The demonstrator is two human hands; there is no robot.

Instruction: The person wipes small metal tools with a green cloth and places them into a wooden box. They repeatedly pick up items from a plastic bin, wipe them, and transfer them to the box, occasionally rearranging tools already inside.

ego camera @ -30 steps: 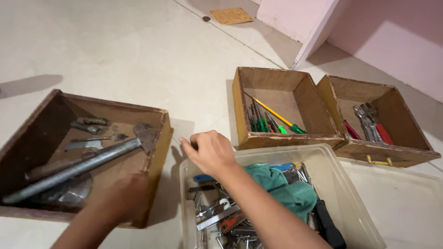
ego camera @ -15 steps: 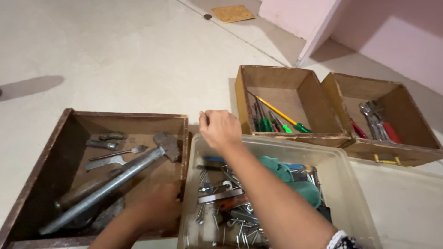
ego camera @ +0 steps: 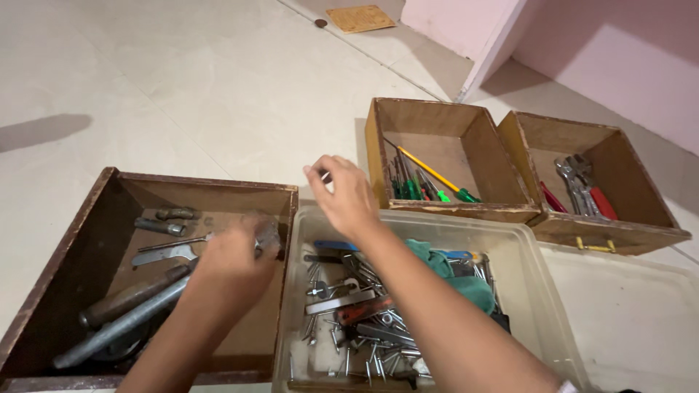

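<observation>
- our left hand [ego camera: 234, 255] lay over the head of the long grey metal hammer [ego camera: 116, 326] inside the dark wooden box [ego camera: 51, 273] at the left of the clear plastic tub [ego camera: 542, 306]; its fingers were curled down on the hammer's head, though we could not tell whether they gripped it.
- our right hand [ego camera: 342, 193] hovered above the far left corner of the clear plastic tub, fingers bent and pinched narrow around a small dark piece that was too small for us to make out.
- the hammer's handle ran down towards the near left corner of the dark wooden box, beside a flat steel spanner [ego camera: 162, 254] and two short rusty bolts [ego camera: 167, 220].
- inside the clear plastic tub lay loose nails and screws [ego camera: 364, 342], a blue-handled tool [ego camera: 335, 247] and a crumpled green cloth [ego camera: 459, 280].
- just beyond the tub stood a light wooden box [ego camera: 473, 145] holding green-handled screwdrivers [ego camera: 415, 188] and a yellow one.
- to the right of that, touching it, a second light wooden box [ego camera: 641, 200] held steel wrenches [ego camera: 575, 182] and red-handled pliers.
</observation>
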